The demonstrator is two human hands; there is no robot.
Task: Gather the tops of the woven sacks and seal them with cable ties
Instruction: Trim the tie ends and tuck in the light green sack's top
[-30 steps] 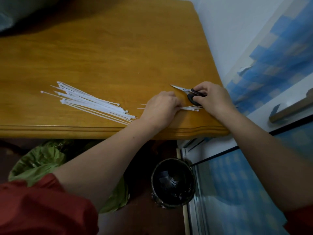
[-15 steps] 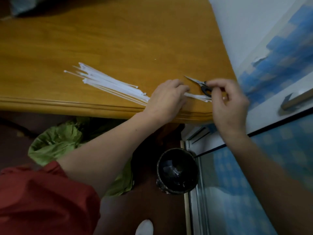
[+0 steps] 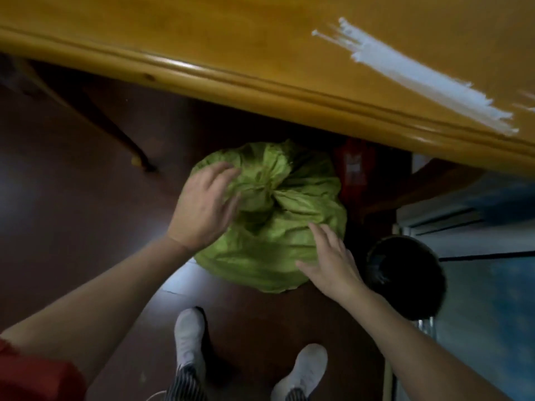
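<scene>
Varnished yellow wood forms the table (image 3: 202, 39), which crosses the top of the view; its far side is cut off. Below its edge, on the dark floor, sits the green woven sack (image 3: 275, 250), full and rounded, its top drawn into a puckered neck (image 3: 270, 195). A black bin (image 3: 405, 273) stands just beside the sack, on the person's right.

The left hand (image 3: 205, 209) rests on the sack's upper left shoulder, fingers spread and reaching towards the neck. The right hand (image 3: 330, 261) lies flat on the near right side, fingers straight. Neither pinches anything. The cable ties (image 3: 419, 79) lie in a loose bundle on the table, well apart from both hands.

Judgement: the step in hand is gathering or checking the neck, as neither hand holds a tie. The next move calls for one hand to hold the neck closed while the other fetches a tie from the table above.

Not determinable:
- whether a tie already circles the neck, because of blur and folds
- the bin's contents
- the red item (image 3: 350, 169) behind the sack, which is in shadow
</scene>
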